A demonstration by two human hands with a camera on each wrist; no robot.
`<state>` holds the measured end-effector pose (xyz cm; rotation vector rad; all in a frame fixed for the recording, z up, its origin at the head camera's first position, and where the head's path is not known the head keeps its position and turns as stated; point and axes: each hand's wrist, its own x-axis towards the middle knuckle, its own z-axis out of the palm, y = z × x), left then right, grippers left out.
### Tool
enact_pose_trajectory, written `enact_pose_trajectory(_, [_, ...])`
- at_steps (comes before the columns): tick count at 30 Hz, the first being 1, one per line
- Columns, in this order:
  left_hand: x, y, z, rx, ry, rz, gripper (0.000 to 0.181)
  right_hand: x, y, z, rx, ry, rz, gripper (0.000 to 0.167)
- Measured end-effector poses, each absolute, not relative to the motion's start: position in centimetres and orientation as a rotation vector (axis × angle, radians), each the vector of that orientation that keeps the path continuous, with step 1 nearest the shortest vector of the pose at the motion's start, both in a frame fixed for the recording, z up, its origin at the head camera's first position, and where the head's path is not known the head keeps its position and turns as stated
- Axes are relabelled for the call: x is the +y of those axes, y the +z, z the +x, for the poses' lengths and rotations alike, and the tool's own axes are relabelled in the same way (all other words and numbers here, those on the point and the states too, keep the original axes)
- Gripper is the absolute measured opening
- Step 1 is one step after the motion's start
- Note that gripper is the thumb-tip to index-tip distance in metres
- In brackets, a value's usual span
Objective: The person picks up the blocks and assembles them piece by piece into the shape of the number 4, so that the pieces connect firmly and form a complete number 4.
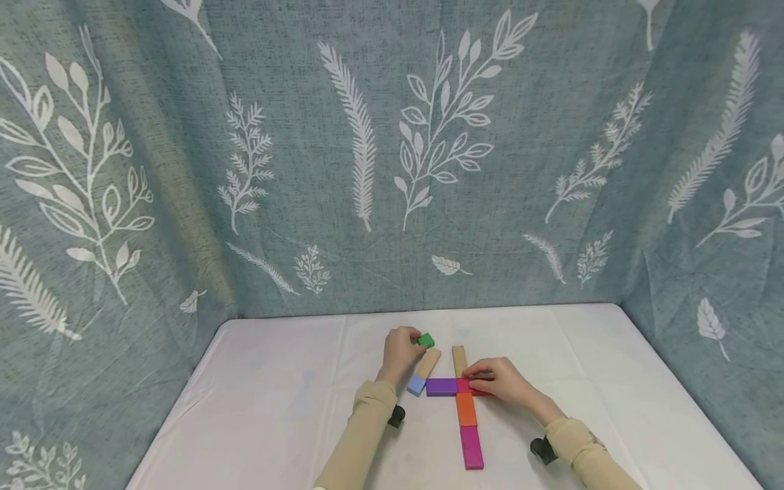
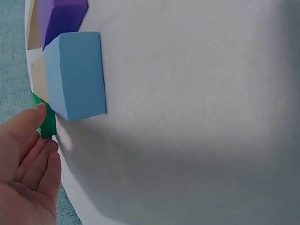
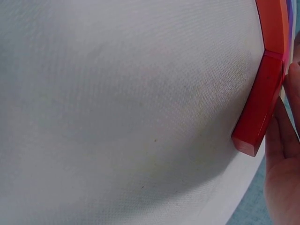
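My left hand [image 1: 402, 350] pinches a small green block [image 1: 426, 339] between thumb and fingers, at the far end of a plain wooden block [image 1: 431, 362]. In the left wrist view the green block [image 2: 48, 123] lies just past a light blue block [image 2: 82, 75]. My right hand [image 1: 503, 381] is beside a red block [image 1: 480, 392], its fingers along the far side. The right wrist view shows this red block [image 3: 260, 103] lying flat, with the fingers partly hidden behind it. A pink-red square [image 1: 463, 386] lies at the red block's left end.
Joined to the square are a purple block [image 1: 442, 387] on the left, an orange block [image 1: 466, 410] in front and another wooden block [image 1: 459, 361] behind. A magenta block [image 1: 471, 447] continues the line nearer me. A patterned curtain [image 1: 380, 156] hangs behind the white-covered table [image 1: 275, 408].
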<state>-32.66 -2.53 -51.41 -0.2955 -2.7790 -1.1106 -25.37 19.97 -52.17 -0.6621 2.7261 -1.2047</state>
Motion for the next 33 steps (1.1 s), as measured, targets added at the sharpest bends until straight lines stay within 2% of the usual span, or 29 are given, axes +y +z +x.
enact_pose_trajectory(13, [-3.6,-50.8,-33.0,-2.722,-1.114,-0.321,0.026,19.9,-52.1,-25.4,2.725,-1.192,-0.644,0.020])
enact_pose_trajectory(33, [-3.7,-48.0,-34.4,-2.716,-1.178,-0.517,0.029,20.0,-51.9,-25.3,2.729,-1.178,-0.648,0.020])
